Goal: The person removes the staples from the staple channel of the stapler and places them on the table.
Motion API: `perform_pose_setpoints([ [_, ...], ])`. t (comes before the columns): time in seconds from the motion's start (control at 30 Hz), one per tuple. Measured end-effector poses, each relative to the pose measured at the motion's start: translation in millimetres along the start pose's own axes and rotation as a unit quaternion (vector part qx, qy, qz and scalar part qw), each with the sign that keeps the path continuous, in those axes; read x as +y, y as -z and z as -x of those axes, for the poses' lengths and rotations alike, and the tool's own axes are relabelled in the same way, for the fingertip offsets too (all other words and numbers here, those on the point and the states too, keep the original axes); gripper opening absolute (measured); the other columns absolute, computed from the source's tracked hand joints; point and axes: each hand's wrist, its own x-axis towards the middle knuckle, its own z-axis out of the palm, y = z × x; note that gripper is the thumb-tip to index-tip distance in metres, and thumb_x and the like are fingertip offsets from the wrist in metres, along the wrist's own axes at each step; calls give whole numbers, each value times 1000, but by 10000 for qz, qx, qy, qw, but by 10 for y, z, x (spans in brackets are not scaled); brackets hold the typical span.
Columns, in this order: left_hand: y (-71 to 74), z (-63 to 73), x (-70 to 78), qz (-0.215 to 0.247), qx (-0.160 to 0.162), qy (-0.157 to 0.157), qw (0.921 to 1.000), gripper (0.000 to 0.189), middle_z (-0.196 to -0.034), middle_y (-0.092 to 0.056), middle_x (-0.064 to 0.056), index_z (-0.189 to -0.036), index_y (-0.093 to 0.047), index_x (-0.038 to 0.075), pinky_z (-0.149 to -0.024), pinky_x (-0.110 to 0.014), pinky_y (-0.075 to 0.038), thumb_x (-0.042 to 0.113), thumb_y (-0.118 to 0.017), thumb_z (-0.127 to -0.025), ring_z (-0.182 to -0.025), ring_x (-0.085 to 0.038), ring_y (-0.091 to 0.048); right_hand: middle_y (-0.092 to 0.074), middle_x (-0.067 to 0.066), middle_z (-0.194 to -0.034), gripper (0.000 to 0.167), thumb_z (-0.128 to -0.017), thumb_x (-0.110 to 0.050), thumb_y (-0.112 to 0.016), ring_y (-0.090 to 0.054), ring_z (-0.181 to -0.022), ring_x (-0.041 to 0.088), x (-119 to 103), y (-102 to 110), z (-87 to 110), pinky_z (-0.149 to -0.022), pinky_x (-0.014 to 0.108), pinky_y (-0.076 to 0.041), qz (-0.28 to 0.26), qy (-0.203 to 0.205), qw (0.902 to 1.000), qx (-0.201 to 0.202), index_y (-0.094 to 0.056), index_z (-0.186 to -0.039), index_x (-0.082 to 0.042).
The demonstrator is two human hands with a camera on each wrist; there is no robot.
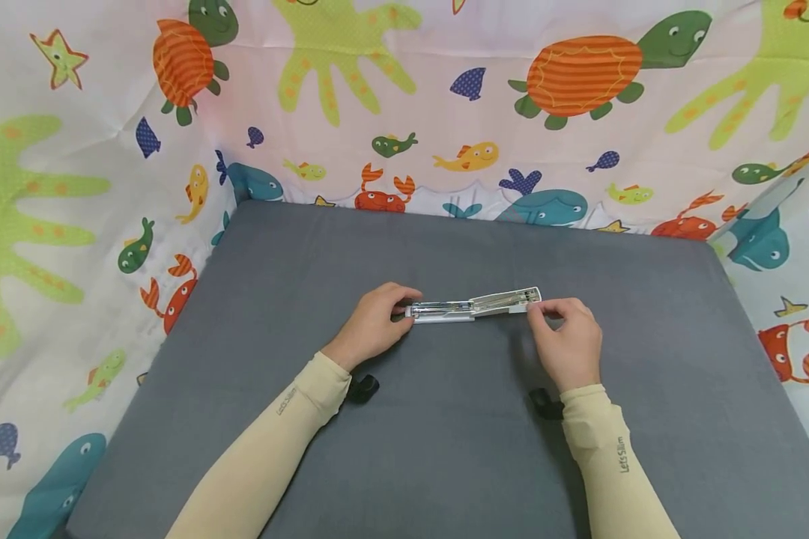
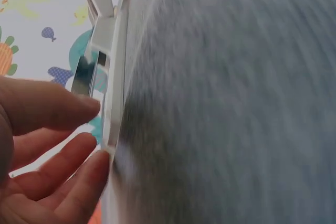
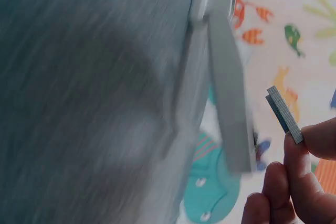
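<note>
A white stapler (image 1: 473,307) lies folded open on the grey table, its two arms spread left and right with the metal insides showing upward. My left hand (image 1: 372,318) holds the stapler's left end between thumb and fingers; the left wrist view shows these fingertips (image 2: 102,161) against the white base. Near the raised right arm of the stapler is my right hand (image 1: 569,337). Its thumb and index finger pinch a short strip of staples (image 3: 285,115), which stands clear of the stapler in the right wrist view. In the head view that strip is hard to make out.
The grey cloth-covered table (image 1: 445,449) reaches out around both arms. A white curtain (image 1: 350,135) printed with sea animals closes off the back and both sides. A black wrist strap piece (image 1: 362,389) shows by each sleeve.
</note>
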Motion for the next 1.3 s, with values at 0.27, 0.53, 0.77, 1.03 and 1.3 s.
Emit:
perform_pose_setpoints([
  [0.27,120,128,-119,-230,-28,-40,9997,46,-138,-66,-5,-146,-66,13,-107,-36,-58,16,-76,-101,-123,-20,-68,-73,17,-111,31,-103,-31,-70,-66,-105,35,305,220,-32,-84,41,-42,224,-698,9973,20,-82,-107,-3],
  [0.53,383,376,-319,-606,144,253,9977,50,-142,-65,-6,-149,-63,13,-109,-45,-57,21,-76,-102,-125,-25,-68,-72,18,-118,38,-105,-37,-65,-64,-107,36,413,224,-123,-86,41,-43,434,-1090,9924,-384,-82,-112,-3],
  [0.77,679,532,-489,-727,491,636,9941,52,-143,-65,-8,-151,-61,14,-110,-50,-55,23,-76,-102,-127,-28,-65,-71,22,-118,43,-107,-38,-61,-62,-110,39,471,235,-201,-103,63,-34,638,-1326,9866,-701,-80,-116,-1],
  [1.03,772,545,-503,-738,500,757,9931,53,-145,-64,-9,-153,-59,13,-111,-52,-54,27,-74,-104,-129,-30,-64,-75,24,-109,40,-107,-36,-62,-61,-103,40,553,297,-272,-96,70,-23,977,-1361,9793,-1137,-80,-112,0],
  [1.3,774,473,-482,-848,567,708,9923,51,-145,-65,-9,-151,-61,11,-112,-53,-54,26,-74,-103,-131,-30,-64,-74,25,-98,37,-102,-33,-67,-58,-96,43,614,360,-280,-90,72,-20,1454,-812,9806,-1032,-79,-105,2],
])
